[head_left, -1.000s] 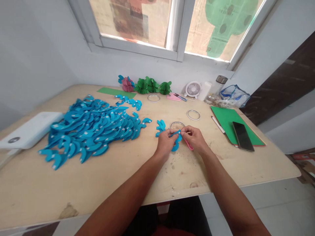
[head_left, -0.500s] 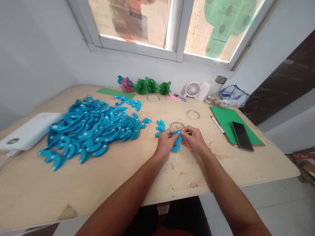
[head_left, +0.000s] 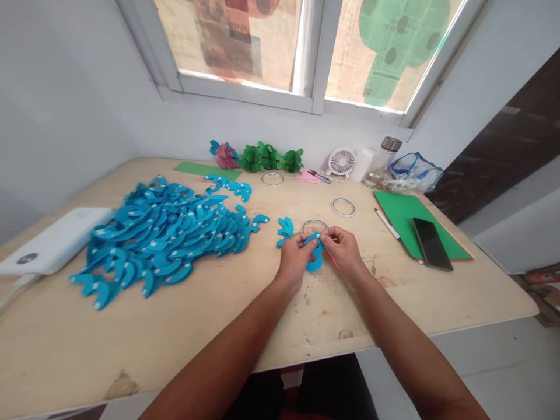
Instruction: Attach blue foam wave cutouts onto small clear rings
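Head view: left hand [head_left: 294, 258] and right hand [head_left: 346, 251], fingertips tight on curved blue paper cutout [head_left: 314, 264], thin pink tool [head_left: 335, 261] alongside.

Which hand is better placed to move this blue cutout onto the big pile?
Left, probably. The left hand pinches the blue cutout and is on the side of the big pile; the right hand also grips a pink tool.

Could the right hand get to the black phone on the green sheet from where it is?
Probably yes. Only bare table and a white pen lie between the right hand and the phone, nothing tall. But that hand is busy, holding a pink tool against the blue cutout.
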Motion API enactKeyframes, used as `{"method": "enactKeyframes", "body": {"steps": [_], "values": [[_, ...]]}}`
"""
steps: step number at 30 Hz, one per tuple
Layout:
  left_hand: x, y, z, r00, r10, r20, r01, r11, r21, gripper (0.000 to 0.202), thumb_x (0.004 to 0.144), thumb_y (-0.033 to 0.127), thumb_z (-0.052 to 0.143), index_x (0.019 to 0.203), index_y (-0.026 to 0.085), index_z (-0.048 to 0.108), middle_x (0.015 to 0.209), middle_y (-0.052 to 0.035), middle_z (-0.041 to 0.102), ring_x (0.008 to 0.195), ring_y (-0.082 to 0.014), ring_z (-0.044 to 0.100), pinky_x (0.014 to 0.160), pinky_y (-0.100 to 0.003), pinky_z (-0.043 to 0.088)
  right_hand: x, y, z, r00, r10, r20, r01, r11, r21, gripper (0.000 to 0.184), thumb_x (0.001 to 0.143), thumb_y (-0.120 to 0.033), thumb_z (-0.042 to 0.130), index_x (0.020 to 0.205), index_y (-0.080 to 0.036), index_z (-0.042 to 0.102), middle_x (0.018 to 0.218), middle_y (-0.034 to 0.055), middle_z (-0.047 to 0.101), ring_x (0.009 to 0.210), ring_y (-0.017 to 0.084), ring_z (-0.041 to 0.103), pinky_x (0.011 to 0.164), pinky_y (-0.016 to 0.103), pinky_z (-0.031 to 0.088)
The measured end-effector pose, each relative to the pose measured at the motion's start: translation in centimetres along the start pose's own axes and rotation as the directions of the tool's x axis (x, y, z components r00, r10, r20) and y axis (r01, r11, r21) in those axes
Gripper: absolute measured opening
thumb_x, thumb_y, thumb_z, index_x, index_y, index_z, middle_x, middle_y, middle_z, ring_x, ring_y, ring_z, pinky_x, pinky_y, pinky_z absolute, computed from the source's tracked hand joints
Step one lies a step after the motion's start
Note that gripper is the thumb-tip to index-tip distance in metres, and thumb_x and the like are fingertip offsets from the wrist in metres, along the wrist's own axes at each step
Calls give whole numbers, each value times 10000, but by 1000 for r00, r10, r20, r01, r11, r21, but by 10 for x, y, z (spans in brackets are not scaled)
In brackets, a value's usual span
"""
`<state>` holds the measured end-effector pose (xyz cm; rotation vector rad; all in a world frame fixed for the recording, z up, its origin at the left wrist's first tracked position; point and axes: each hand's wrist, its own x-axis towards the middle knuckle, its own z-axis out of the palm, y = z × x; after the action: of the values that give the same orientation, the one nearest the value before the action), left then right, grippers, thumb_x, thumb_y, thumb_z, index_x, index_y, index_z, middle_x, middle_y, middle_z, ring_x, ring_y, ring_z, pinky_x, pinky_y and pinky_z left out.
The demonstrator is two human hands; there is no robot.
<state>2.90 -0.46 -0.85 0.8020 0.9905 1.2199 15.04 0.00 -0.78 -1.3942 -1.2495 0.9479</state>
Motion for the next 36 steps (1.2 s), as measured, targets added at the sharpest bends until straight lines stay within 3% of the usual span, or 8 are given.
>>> {"method": "enactKeyframes", "body": {"steps": [12, 24, 36], "values": [[-2, 1, 2, 999, -35, -4, 35, 996, -86, 285, 534, 310, 758, 705, 120, 633, 630, -8, 601, 518, -81, 493, 452, -190, 358, -5, -3, 8, 999, 1, -47, 2, 998, 65, 178, 665, -343, 629, 670, -167, 604, 634, 13, 628, 559, 130, 529, 538, 250, 422], [-5, 3, 7, 998, -64, -18, 58, 974, -218, 336, 495, 313, 793, 718, 109, 647, 625, -1, 612, 526, -78, 516, 487, -196, 405, -6, 4, 15, 992, 69, -103, -43, 971, 234, 196, 651, -344, 664, 688, -168, 586, 607, -21, 576, 534, 104, 494, 498, 223, 386], [-4, 3, 6, 999, -37, -34, 29, 979, -202, 254, 519, 277, 766, 667, 108, 648, 634, -29, 649, 587, -115, 572, 558, -216, 440, -9, -4, 17, 992, 47, -113, -24, 980, 197, 204, 649, -361, 664, 683, -172, 596, 655, 12, 625, 605, 146, 574, 591, 269, 467]]}}
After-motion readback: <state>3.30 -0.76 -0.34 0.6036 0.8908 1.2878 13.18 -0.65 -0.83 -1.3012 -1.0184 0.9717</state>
